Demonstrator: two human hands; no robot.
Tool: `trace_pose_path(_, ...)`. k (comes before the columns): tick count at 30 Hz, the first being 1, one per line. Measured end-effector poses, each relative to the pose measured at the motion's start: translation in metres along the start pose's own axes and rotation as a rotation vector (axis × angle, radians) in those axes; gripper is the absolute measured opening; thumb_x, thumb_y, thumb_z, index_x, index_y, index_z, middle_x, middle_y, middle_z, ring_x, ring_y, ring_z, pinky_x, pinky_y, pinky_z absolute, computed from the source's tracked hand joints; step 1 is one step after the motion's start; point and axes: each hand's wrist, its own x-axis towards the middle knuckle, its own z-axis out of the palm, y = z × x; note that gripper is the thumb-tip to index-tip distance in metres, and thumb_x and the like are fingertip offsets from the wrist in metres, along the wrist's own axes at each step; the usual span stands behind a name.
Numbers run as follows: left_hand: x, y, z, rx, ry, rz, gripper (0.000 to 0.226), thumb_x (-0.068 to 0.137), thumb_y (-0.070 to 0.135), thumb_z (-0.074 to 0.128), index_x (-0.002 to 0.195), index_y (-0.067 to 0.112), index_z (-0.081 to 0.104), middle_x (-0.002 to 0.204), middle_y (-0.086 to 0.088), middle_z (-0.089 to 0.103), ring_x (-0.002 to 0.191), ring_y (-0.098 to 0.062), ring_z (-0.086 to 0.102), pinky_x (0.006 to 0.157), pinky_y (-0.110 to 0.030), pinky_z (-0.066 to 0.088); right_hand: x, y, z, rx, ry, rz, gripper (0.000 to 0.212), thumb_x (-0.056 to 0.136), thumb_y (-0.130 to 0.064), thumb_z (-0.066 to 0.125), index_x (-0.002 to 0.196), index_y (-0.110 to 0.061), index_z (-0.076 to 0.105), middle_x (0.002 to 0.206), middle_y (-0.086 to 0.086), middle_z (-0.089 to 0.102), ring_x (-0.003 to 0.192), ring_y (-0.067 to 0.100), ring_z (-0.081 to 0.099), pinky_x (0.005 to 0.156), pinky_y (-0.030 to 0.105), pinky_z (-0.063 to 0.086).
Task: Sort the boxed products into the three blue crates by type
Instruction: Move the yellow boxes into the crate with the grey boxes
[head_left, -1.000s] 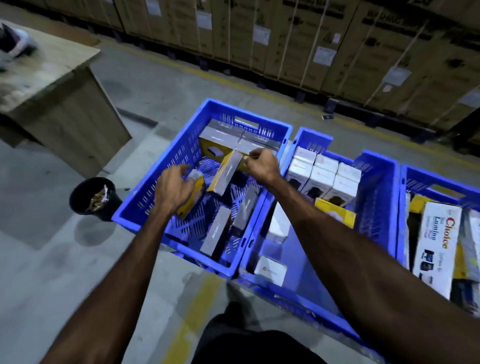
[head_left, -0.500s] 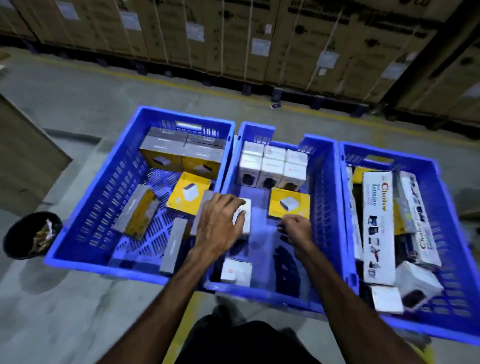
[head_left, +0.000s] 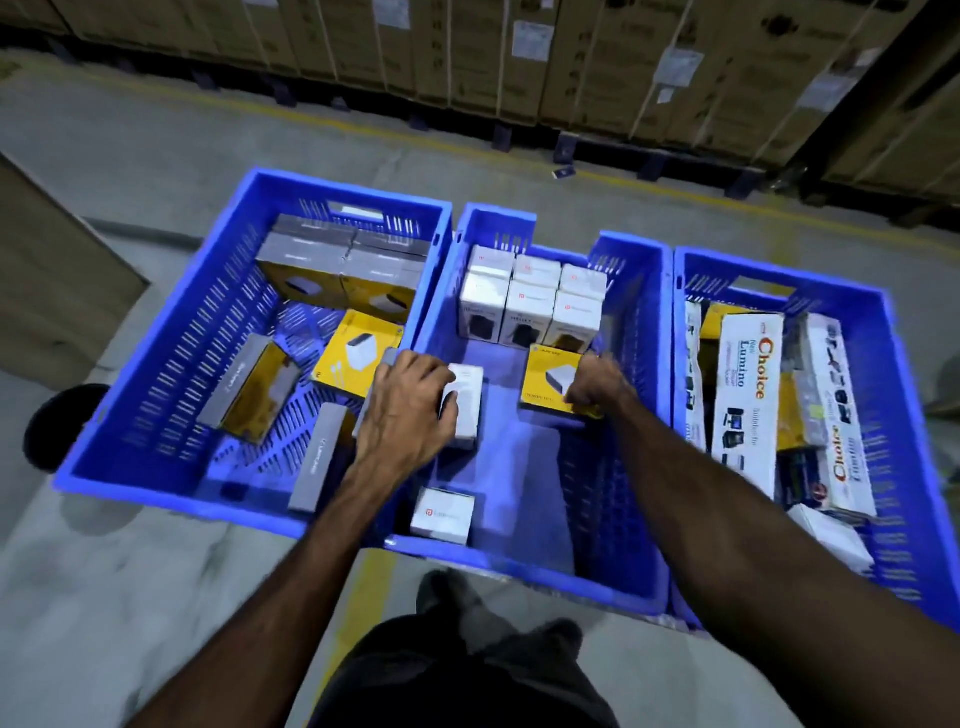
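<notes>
I read "Choice Lumino" on two long boxes (head_left: 748, 395) in the right crate (head_left: 906, 395). My left hand (head_left: 410, 410) grips a white box (head_left: 467, 405); my right hand (head_left: 597, 389) pinches a yellow box (head_left: 550, 376).

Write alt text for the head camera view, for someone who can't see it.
A person's left hand grips a white box and the right hand a yellow box in the middle blue crate, between two other blue crates of boxed products.

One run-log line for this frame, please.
left hand: on white box | right hand: gripping yellow box | site: middle crate | sorting unfinished
</notes>
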Motion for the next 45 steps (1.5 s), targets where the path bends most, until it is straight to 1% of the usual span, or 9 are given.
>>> trace_pose_path(10,0.001,0.004,-0.005,0.029,-0.032,-0.024,0.015,0.087,0.025,0.067,0.095,0.013,0.071,0.103,-0.001,0.069,0.105,-0.026,0.055,0.085,-0.046,0.045,-0.017,0.006,0.037,-0.133,-0.033,-0.051,0.103,0.067,-0.069,0.084,0.14,-0.008,0.045,0.15,0.022,0.04,0.141,0.041,0.042,0.106,0.051,0.046)
trace_pose_path(15,0.0,0.003,-0.005,0.008,-0.031,-0.02,0.014,0.089,0.024,0.07,0.096,0.012,0.072,0.104,-0.001,0.069,0.105,-0.025,0.056,0.087,-0.045,0.046,-0.052,0.008,0.045,-0.007,0.039,-0.092,0.107,0.059,-0.06,0.094,0.133,-0.006,0.038,0.133,0.021,0.053,0.126,0.042,0.056,0.09,0.051,0.049)
trace_pose_path(19,0.0,0.004,-0.005,-0.017,-0.003,-0.016,0.011,0.088,0.022,0.071,0.094,0.012,0.072,0.102,-0.002,0.069,0.103,-0.027,0.057,0.084,-0.045,0.044,-0.071,0.006,0.035,0.06,0.095,-0.106,0.085,0.064,-0.055,0.092,0.115,-0.015,0.038,0.111,0.017,0.068,0.109,0.038,0.065,0.075,0.044,0.047)
trace_pose_path(22,-0.001,0.002,-0.005,-0.101,0.039,-0.026,0.01,0.089,0.02,0.07,0.094,0.012,0.073,0.101,-0.001,0.069,0.101,-0.026,0.058,0.085,-0.042,0.042,-0.087,0.003,0.024,0.364,0.12,-0.062,0.054,0.079,-0.047,0.083,0.108,-0.023,0.044,0.109,0.009,0.064,0.102,0.03,0.062,0.076,0.038,0.041)
trace_pose_path(26,-0.007,-0.003,-0.012,-0.409,0.127,-0.141,0.006,0.092,0.013,0.071,0.097,0.012,0.075,0.096,0.0,0.072,0.094,-0.02,0.064,0.086,-0.035,0.051,-0.118,-0.016,0.002,0.926,0.251,0.042,0.031,0.089,-0.038,0.075,0.105,-0.023,0.052,0.098,0.011,0.069,0.078,0.025,0.063,0.07,0.04,0.052)
trace_pose_path(30,-0.039,-0.007,-0.031,-0.698,0.242,-0.367,0.01,0.093,0.005,0.073,0.093,0.014,0.077,0.089,0.006,0.074,0.085,-0.007,0.07,0.077,-0.028,0.058,-0.153,-0.06,-0.03,1.259,0.265,-0.139,0.026,0.096,-0.017,0.069,0.111,-0.023,0.05,0.093,0.01,0.065,0.075,0.022,0.064,0.055,0.033,0.052)
trace_pose_path(36,-0.092,-0.039,-0.053,-0.681,0.323,-0.438,0.01,0.094,0.012,0.071,0.09,0.019,0.076,0.086,0.011,0.074,0.082,-0.011,0.071,0.072,-0.033,0.058,-0.166,-0.166,-0.041,1.254,0.045,-0.34,0.036,0.095,-0.02,0.07,0.122,-0.023,0.046,0.094,0.01,0.07,0.073,0.016,0.066,0.057,0.031,0.053)
trace_pose_path(41,-0.102,-0.065,-0.064,-0.614,0.375,-0.496,0.013,0.093,0.004,0.074,0.089,0.016,0.076,0.088,0.009,0.075,0.084,-0.008,0.071,0.074,-0.034,0.058,-0.142,-0.254,-0.026,1.266,-0.16,-0.26,0.03,0.094,-0.02,0.071,0.113,-0.023,0.048,0.106,0.007,0.062,0.08,0.017,0.063,0.055,0.03,0.058)
trace_pose_path(45,-0.11,-0.076,-0.068,-0.617,0.361,-0.523,0.012,0.093,0.003,0.075,0.088,0.015,0.075,0.085,0.009,0.074,0.082,-0.008,0.071,0.073,-0.035,0.058,-0.123,-0.292,-0.007,1.069,-0.203,-0.22,0.035,0.089,-0.011,0.073,0.111,-0.021,0.047,0.11,0.014,0.062,0.078,0.025,0.068,0.064,0.046,0.065)
